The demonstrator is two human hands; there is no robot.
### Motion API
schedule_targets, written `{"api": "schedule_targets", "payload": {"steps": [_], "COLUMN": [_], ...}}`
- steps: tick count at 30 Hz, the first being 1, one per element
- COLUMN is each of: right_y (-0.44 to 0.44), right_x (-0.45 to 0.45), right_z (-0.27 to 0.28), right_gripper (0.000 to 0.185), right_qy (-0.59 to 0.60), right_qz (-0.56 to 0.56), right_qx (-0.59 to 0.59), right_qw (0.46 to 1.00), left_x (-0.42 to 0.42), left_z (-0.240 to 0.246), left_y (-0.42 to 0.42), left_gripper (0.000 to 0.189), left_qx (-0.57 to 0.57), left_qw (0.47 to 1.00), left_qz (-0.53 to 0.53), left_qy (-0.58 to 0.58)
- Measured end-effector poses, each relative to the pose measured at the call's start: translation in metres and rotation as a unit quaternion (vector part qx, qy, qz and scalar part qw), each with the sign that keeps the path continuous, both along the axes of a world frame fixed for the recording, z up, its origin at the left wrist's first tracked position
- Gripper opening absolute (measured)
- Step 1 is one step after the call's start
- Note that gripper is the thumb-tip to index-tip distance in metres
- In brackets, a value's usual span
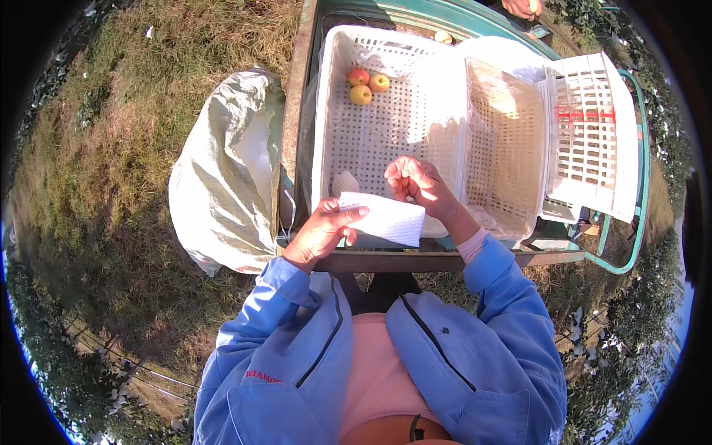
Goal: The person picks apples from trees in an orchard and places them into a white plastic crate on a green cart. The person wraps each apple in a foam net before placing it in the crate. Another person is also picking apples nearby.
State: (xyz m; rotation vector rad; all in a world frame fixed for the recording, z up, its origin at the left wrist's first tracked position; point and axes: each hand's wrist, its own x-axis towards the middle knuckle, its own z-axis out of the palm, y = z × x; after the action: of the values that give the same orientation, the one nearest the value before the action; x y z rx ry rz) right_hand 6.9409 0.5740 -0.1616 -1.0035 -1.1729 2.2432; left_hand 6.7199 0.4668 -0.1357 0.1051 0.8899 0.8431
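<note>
My left hand (328, 228) pinches a flat white foam net sleeve (389, 219), or a small stack of them, between thumb and fingers. Just above its right end is my right hand (414, 183), fingers curled inward; whether it holds anything small is hidden. Beneath both hands stands a white perforated plastic crate (321, 128) lined with clear plastic film. Three red-yellow apples (360, 94) lie together near the crate's far left corner. Close to my left hand, a white foam-netted piece (345, 182) rests in the near left corner of the crate; its contents are hidden.
A second film-lined crate (503, 144) adjoins on the right, beside a tilted white crate (587, 133). All stand on a green metal cart (473, 14) with a rusty rim. A pale woven sack (222, 172) hangs at left. Another person's hand (520, 8) holds a fruit at the far side.
</note>
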Motion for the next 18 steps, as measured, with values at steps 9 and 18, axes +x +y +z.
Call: {"api": "schedule_targets", "payload": {"steps": [9,18], "right_y": [0.150,0.176], "right_x": [-0.060,-0.119], "right_z": [-0.265,-0.351], "right_gripper": [0.064,0.069], "right_qy": [-0.602,-0.501], "right_qz": [0.015,-0.128], "right_qx": [0.305,0.098], "right_qw": [0.738,0.850], "left_x": [-0.012,-0.023], "left_z": [0.027,0.017], "left_y": [-0.027,-0.036], "left_gripper": [0.029,0.044], "left_qx": [0.293,0.097], "left_qw": [0.940,0.947], "left_qz": [-0.175,-0.267], "left_qy": [0.000,-0.150]}}
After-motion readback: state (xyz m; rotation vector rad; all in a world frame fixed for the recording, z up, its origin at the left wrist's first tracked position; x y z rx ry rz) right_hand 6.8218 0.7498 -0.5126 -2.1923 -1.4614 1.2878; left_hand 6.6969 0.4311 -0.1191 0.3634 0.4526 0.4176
